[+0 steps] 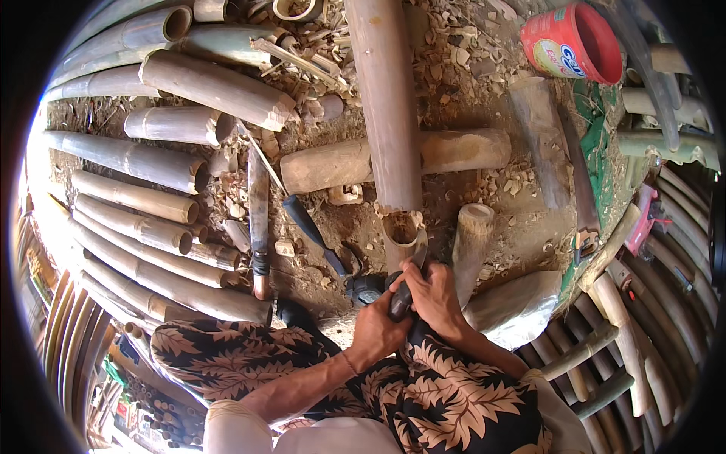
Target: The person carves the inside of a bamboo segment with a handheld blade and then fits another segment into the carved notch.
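A thick bamboo pole (384, 106) runs from the far edge toward me, resting across a short wooden log (325, 164). Its near end, with a hollow rim (401, 229), lies just ahead of my hands. My left hand (378, 324) is closed around the dark handle of a knife (399, 305). Closed on the same knife, farther up, is my right hand (435, 295). The blade points away from me, beside the right side of the hollow end; whether it touches the bamboo I cannot tell. Patterned cloth covers my legs below both hands.
A long blade (259, 204) and a tool with a dark blue handle (311, 227) lie on the ground to the left. Many bamboo lengths (136, 159) are laid out there. A wood stump (474, 234), a red bucket (578, 41) and a saw (584, 204) are at right. Shavings litter the ground.
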The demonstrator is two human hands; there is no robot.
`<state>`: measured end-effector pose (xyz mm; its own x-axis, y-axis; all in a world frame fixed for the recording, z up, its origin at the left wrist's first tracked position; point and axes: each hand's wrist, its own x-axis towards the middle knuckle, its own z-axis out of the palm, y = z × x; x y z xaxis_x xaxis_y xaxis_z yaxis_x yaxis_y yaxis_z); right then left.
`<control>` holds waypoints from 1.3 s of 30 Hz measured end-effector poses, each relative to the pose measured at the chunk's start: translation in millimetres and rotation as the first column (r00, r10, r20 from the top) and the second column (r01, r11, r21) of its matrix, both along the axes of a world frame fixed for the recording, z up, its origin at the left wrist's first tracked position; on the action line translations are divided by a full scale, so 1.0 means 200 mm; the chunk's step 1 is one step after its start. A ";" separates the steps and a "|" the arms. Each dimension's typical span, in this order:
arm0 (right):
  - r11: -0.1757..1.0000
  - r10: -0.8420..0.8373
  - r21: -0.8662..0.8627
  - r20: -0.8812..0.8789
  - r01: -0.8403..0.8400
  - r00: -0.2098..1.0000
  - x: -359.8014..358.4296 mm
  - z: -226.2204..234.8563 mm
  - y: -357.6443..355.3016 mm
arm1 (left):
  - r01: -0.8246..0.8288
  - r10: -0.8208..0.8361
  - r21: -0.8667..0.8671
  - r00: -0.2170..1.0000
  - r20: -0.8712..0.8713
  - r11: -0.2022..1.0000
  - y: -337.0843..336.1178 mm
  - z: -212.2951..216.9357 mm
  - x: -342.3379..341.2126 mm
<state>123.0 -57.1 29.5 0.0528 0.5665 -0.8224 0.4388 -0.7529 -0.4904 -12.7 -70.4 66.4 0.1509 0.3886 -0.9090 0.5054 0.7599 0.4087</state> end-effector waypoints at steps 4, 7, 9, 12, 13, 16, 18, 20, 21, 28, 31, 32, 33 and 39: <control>0.993 -0.110 -0.026 0.034 0.111 0.993 0.02 -0.05 0.06 | -0.053 0.051 0.023 0.996 0.070 0.998 0.02 -0.03 0.11; 0.995 -0.041 0.093 0.050 0.037 0.998 -0.01 -0.10 -0.04 | 0.115 -0.117 0.139 0.993 0.008 0.984 -0.01 -0.05 0.04; 0.928 -0.372 -0.141 -0.282 0.346 0.884 -0.09 0.04 0.07 | 0.553 -0.512 0.366 0.833 -0.211 0.749 0.07 -0.04 -0.18; 0.593 -0.803 -0.713 -0.554 0.374 0.218 -0.14 0.02 0.03 | 0.897 -0.767 0.346 0.422 -0.483 0.275 0.39 0.11 -0.41; 0.550 -0.833 -0.754 -0.528 0.360 0.166 -0.17 0.01 0.03 | 0.923 -0.847 0.276 0.361 -0.390 0.266 0.53 0.15 -0.41; 0.593 -0.800 -0.743 -0.588 0.312 0.119 -0.15 -0.04 0.05 | 0.919 -0.930 0.278 0.331 -0.161 0.279 0.71 0.07 -0.47; 0.620 -0.784 -0.712 -0.557 0.329 0.272 -0.13 0.01 0.07 | 0.884 -0.910 0.300 0.402 -0.100 0.358 0.66 0.00 -0.48; 0.652 -0.752 -0.668 -0.508 0.359 0.420 -0.11 0.04 0.09 | 0.841 -0.857 0.274 0.506 -0.097 0.466 0.51 -0.05 -0.47; 0.738 -0.660 -0.592 -0.530 0.326 0.532 -0.09 0.05 0.08 | 0.823 -0.837 0.282 0.537 -0.106 0.493 0.47 -0.04 -0.44; 0.823 -0.553 -0.485 -0.569 0.296 0.609 0.01 0.19 0.08 | 0.663 -0.654 0.561 0.710 -0.263 0.495 0.25 0.02 -0.38; 0.613 -0.790 -0.711 -0.542 0.343 0.289 -0.09 0.06 0.06 | 0.827 -0.807 0.282 0.548 -0.219 0.486 0.50 0.09 -0.43; 0.621 -0.784 -0.697 -0.537 0.359 0.312 -0.10 0.05 0.06 | 0.840 -0.834 0.250 0.527 -0.164 0.482 0.53 0.07 -0.43; 0.628 -0.778 -0.682 -0.532 0.375 0.335 -0.09 0.05 0.07 | 0.852 -0.856 0.219 0.506 -0.107 0.476 0.54 0.03 -0.43; 0.842 -0.515 -0.416 -0.427 0.344 0.743 -0.04 0.02 0.06 | 0.628 -0.635 0.143 0.773 -0.001 0.765 0.25 -0.04 -0.33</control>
